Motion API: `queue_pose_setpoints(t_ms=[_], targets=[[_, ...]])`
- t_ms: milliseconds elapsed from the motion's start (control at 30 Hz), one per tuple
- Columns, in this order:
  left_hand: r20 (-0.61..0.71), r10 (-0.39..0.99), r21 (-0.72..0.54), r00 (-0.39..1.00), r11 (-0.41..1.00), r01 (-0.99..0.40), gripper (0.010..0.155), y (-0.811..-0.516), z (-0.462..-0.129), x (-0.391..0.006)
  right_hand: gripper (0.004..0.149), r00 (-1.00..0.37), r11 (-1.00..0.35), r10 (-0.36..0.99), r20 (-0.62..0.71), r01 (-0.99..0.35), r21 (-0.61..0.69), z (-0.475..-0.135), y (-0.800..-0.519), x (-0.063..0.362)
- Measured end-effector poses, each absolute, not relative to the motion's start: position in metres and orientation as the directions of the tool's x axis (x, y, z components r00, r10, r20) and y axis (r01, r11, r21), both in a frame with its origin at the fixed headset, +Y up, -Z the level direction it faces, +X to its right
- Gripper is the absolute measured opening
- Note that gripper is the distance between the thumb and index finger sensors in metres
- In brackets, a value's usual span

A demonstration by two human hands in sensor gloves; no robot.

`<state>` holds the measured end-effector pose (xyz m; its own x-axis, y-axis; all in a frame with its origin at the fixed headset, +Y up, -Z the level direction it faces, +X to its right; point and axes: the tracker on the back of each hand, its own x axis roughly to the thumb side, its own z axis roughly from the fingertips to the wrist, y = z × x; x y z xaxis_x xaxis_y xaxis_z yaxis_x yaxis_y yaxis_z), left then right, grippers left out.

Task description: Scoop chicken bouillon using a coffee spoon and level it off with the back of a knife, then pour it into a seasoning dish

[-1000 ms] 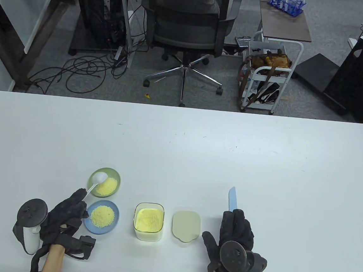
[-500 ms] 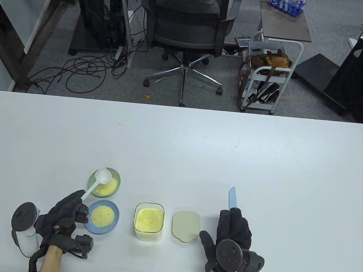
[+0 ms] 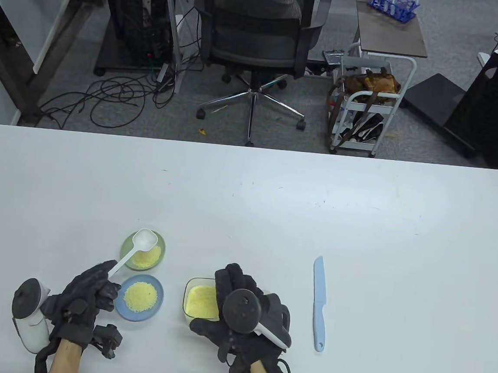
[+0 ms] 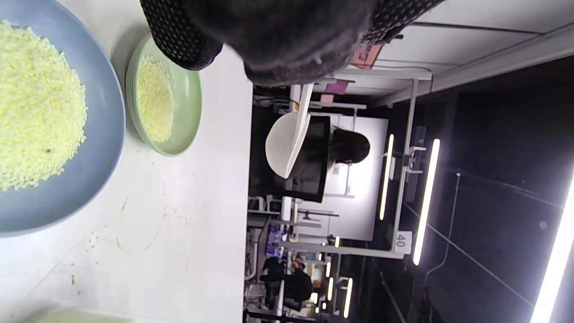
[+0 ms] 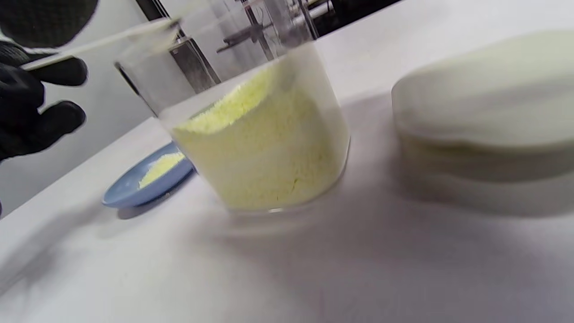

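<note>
My left hand [image 3: 105, 283] pinches the handle of a white coffee spoon [image 3: 145, 239]. Its bowl faces up, looks empty, and hovers over the green seasoning dish [image 3: 128, 245], which holds a heap of yellow bouillon. In the left wrist view the spoon [image 4: 287, 143] hangs below my fingers [image 4: 269, 40], beyond the green dish [image 4: 184, 112]. A clear container [image 3: 199, 302] of bouillon stands at the middle front. My right hand [image 3: 233, 287] hovers over its right side with fingers relaxed, holding nothing. The light blue knife [image 3: 319, 301] lies on the table, apart from both hands.
A blue dish [image 3: 153, 306] with a bouillon heap sits just right of my left hand. The container's pale lid [image 5: 484, 116] lies right of the container [image 5: 264, 134], hidden under my right hand in the table view. An office chair and a cart stand beyond the table's far edge.
My right hand let go of the knife and moved left over the container and lid; the knife stays lying on the table. My left hand turned the spoon bowl-up over the green dish.
</note>
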<state>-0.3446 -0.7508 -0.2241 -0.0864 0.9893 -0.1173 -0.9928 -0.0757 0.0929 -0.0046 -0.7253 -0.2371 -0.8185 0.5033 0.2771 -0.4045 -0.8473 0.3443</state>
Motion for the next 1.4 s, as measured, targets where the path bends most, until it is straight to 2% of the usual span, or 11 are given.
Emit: queue_pose_setpoints(t_ms=[67,200,300,367,600,733,800,1033,1400], targets=[[-0.106,0.991,0.045,-0.085,-0.081,-0.996,0.05,-0.748,-0.225,-0.34,0.102,-0.826,-0.844,0.507,0.248,-0.416,0.339,-0.242,-0.735,-0.006],[-0.085,0.995,-0.162,-0.05,-0.064,-0.985,0.05,-0.739,-0.227,-0.318,0.103,-0.749,-0.757,0.632,0.2,-0.54,0.368,-0.243,-0.745,0.001],[-0.054,0.995,-0.314,0.088,0.067,-0.947,0.049,-0.731,-0.225,-0.298,0.103,-0.733,-0.742,0.65,0.201,-0.553,0.379,-0.244,-0.748,0.002],[-0.025,0.981,-0.361,0.192,0.171,-0.917,0.049,-0.728,-0.223,-0.288,0.102,-0.726,-0.734,0.659,0.199,-0.562,0.38,-0.243,-0.749,0.002],[0.092,0.912,-0.336,0.399,0.406,-0.85,0.047,-0.714,-0.214,-0.269,0.104,-0.699,-0.708,0.688,0.192,-0.591,0.386,-0.242,-0.753,0.003],[0.164,0.759,-0.223,0.63,0.651,-0.726,0.046,-0.706,-0.211,-0.257,0.104,-0.691,-0.7,0.697,0.192,-0.6,0.387,-0.242,-0.754,0.003],[0.186,0.687,-0.189,0.703,0.727,-0.66,0.046,-0.705,-0.21,-0.247,0.104,-0.691,-0.701,0.697,0.193,-0.599,0.388,-0.242,-0.753,0.003],[0.222,0.566,-0.139,0.794,0.824,-0.549,0.043,-0.688,-0.214,-0.226,0.104,-0.681,-0.69,0.707,0.189,-0.607,0.394,-0.242,-0.754,0.003],[0.134,0.505,-0.302,0.852,0.84,-0.451,0.041,-0.676,-0.234,-0.209,0.104,-0.677,-0.683,0.713,0.182,-0.613,0.398,-0.242,-0.755,0.004]])
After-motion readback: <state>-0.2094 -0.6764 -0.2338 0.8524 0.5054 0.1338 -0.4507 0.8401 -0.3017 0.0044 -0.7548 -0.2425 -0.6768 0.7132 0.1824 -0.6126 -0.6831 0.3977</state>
